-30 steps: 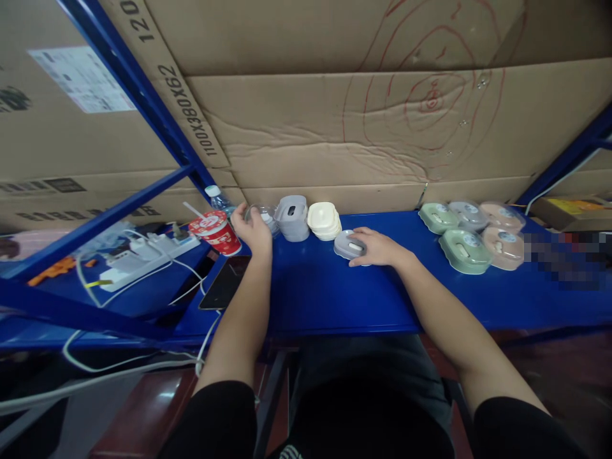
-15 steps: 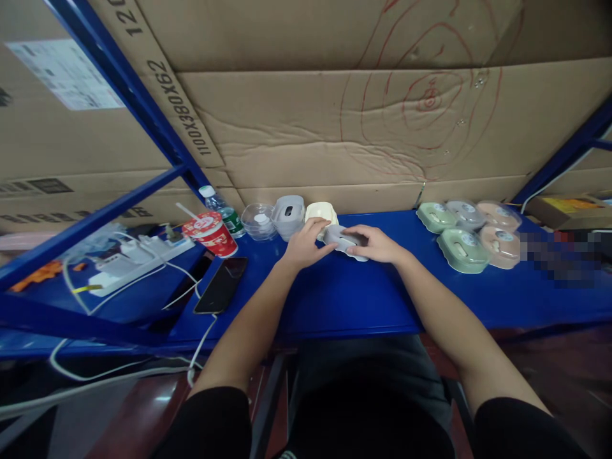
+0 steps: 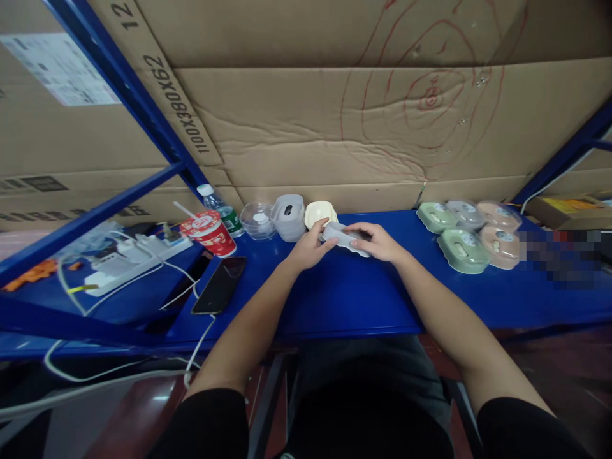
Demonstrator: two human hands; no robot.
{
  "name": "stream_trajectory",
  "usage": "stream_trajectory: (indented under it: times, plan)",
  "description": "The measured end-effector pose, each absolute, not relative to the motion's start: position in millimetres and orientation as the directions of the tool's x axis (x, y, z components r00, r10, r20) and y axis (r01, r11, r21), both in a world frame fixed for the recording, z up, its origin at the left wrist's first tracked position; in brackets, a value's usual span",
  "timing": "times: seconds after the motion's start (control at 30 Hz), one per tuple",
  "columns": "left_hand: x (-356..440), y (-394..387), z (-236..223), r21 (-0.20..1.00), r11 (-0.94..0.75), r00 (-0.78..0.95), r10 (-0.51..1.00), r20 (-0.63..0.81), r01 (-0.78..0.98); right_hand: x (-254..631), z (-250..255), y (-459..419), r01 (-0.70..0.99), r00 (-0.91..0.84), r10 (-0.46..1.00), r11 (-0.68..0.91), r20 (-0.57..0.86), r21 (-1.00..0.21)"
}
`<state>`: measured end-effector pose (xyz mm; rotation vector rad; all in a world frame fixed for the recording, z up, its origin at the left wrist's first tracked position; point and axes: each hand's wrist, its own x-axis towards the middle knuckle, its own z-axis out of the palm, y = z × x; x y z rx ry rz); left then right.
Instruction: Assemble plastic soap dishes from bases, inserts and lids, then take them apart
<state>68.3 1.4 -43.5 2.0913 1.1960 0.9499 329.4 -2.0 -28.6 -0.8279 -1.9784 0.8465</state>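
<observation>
Between my two hands a small pale grey plastic box (image 3: pixel 348 240) is held, tilted, over the blue table. My left hand (image 3: pixel 307 248) grips its left end, thumb on the near side. Around the right end curl the fingers of my right hand (image 3: pixel 376 243), with the thumb on the near edge. My hands cover both ends of the box. Just behind my left hand stand cream plastic trays (image 3: pixel 319 211). Left of those is a stack of translucent lids (image 3: pixel 289 220) with a dark slot in the top one, beside clear round-cornered covers (image 3: pixel 257 223).
At the right sit several lidded boxes in green (image 3: pixel 463 250), grey (image 3: pixel 465 214) and pink (image 3: pixel 500 246). A red paper cup (image 3: pixel 213 234), water bottle (image 3: pixel 224 213), phone (image 3: pixel 220 285) and power strip (image 3: pixel 138 264) with cables lie left. Cardboard (image 3: pixel 296 134) walls the back.
The grey box has been tipped and turned a little in my hands, so its slotted top no longer shows. Both hands stay in nearly the same place.
</observation>
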Motion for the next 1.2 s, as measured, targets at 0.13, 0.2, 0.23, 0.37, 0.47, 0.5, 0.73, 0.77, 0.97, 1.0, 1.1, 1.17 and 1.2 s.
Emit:
stream_trajectory:
  times: [0.13,0.2,0.23,0.37,0.47,0.5,0.73,0.77,0.97,1.0,1.1,1.17,1.2]
  plan:
    - [69,2,-44,0.796,-0.469,0.375,0.866,0.33,0.383,330,-27,-1,0.204,-0.437,0.797,0.54,0.418,-0.817]
    - [67,2,-42,0.812,-0.486,0.394,0.849,0.351,0.324,331,-25,0,0.17,-0.406,0.812,0.518,0.419,-0.838]
    - [66,2,-41,0.811,-0.492,0.403,0.844,0.355,0.317,331,-24,1,0.151,-0.385,0.822,0.504,0.419,-0.851]
    - [61,0,-37,0.711,-0.531,0.435,0.834,0.34,0.462,333,-20,3,0.11,-0.309,0.86,0.457,0.407,-0.883]
    - [60,-4,-33,0.601,-0.59,0.48,0.802,0.356,0.54,332,-18,1,0.114,-0.286,0.869,0.448,0.403,-0.887]
    - [60,-5,-31,0.571,-0.602,0.493,0.794,0.354,0.559,331,-18,0,0.111,-0.282,0.87,0.448,0.404,-0.887]
    - [60,-6,-22,0.442,-0.549,0.46,0.836,0.3,0.71,334,-19,2,0.093,-0.186,0.892,0.433,0.411,-0.897]
    - [61,-6,-22,0.433,-0.528,0.437,0.848,0.299,0.73,335,-20,3,0.101,-0.174,0.893,0.435,0.414,-0.895]
    - [62,-2,-26,0.57,-0.503,0.276,0.855,0.439,0.65,338,-19,7,0.118,-0.088,0.896,0.444,0.436,-0.888]
    - [62,0,-26,0.626,-0.505,0.223,0.851,0.476,0.594,338,-18,7,0.11,-0.057,0.892,0.451,0.448,-0.886]
    - [62,5,-25,0.795,-0.458,0.026,0.872,0.489,0.398,340,-16,6,0.082,0.027,0.879,0.473,0.476,-0.877]
    - [64,7,-25,0.877,-0.396,-0.075,0.9,0.43,0.271,340,-14,6,0.073,0.049,0.876,0.476,0.48,-0.876]
    - [65,8,-25,0.904,-0.368,-0.114,0.91,0.398,0.218,339,-14,6,0.076,0.047,0.875,0.477,0.481,-0.876]
